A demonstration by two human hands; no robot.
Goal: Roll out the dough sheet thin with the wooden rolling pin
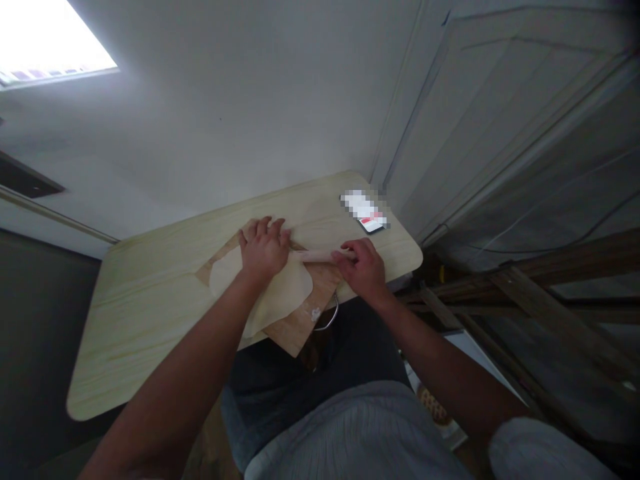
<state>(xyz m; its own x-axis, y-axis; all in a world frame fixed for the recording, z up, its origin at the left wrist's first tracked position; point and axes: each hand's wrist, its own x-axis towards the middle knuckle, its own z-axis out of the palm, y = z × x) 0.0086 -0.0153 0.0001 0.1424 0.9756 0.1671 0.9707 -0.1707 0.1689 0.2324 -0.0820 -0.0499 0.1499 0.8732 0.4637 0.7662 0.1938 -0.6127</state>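
Note:
A pale, flat sheet of rolled dough (285,290) lies over a brown wooden board (295,328), part of it hidden under my left forearm. Across the board's far right side runs a light rolling pin (320,256). My right hand (364,268) is closed around the pin's right end. The fingers of my left hand (265,248) are stretched out and spread, pressing down at the dough's far edge. The pin's left end disappears beneath or beside that palm, so I cannot tell how it touches. A white dab, like flour, marks the board's near right part.
The board rests on a light wood-patterned table (140,320), its near corner jutting past the edge. A phone (367,213) lies at the table's far right. A bent metal bar (330,320) shows below the edge. Lower right, a lattice-topped round item (434,407) sits low down.

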